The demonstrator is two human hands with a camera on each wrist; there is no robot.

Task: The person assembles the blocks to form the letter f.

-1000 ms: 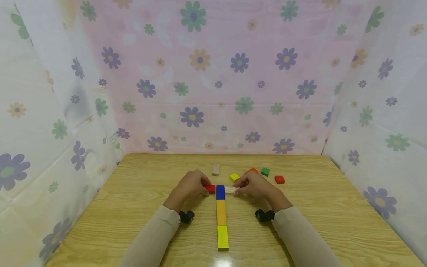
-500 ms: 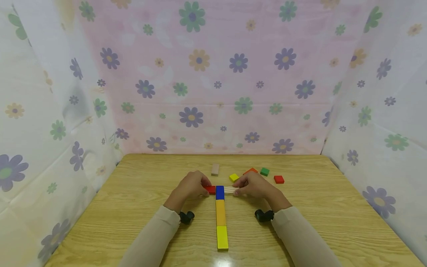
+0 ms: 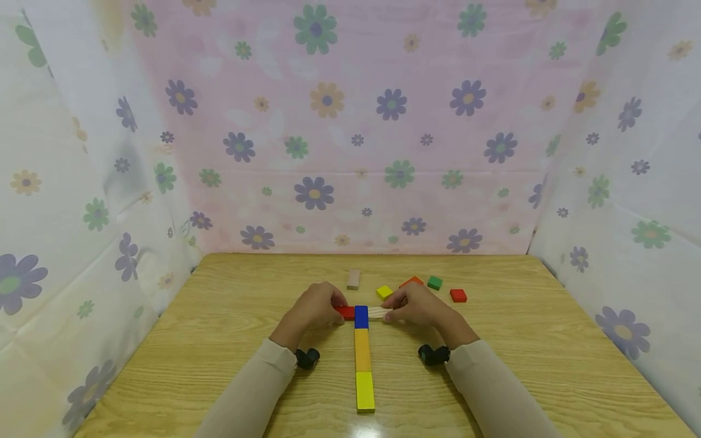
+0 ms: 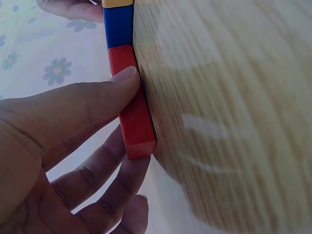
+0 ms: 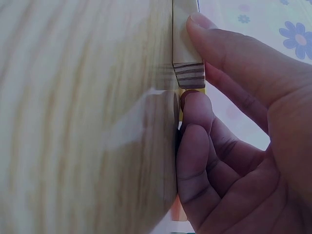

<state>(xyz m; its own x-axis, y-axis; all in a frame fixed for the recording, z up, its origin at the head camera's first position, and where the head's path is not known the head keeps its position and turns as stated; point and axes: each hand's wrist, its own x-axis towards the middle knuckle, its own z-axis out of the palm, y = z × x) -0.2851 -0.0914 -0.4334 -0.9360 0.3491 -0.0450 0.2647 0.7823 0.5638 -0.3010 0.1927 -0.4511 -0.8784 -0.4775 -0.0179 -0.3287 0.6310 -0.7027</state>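
Note:
My left hand point(image 3: 316, 307) pinches a red block point(image 4: 137, 126) between thumb and fingers, flat on the wooden table. One end of it meets a blue block point(image 3: 361, 317). On the blue block's other side, my right hand point(image 3: 418, 306) pinches a plain wooden block point(image 5: 186, 46) with its thumb on the near long face; its outer end shows striped grain. Below the blue block, an orange block point(image 3: 362, 350) and a yellow block point(image 3: 365, 392) run in line toward me. Together the blocks lie in a T shape. My fingers hide part of the red and the plain block.
Farther back on the table point(image 3: 246, 389) lie a pale wooden block point(image 3: 353, 280), a small yellow block point(image 3: 384, 292), an orange piece point(image 3: 412, 281) partly behind my right hand, a green block point(image 3: 435, 283) and a small red block point(image 3: 458, 295). Flowered cloth point(image 3: 350, 152) encloses the back and sides.

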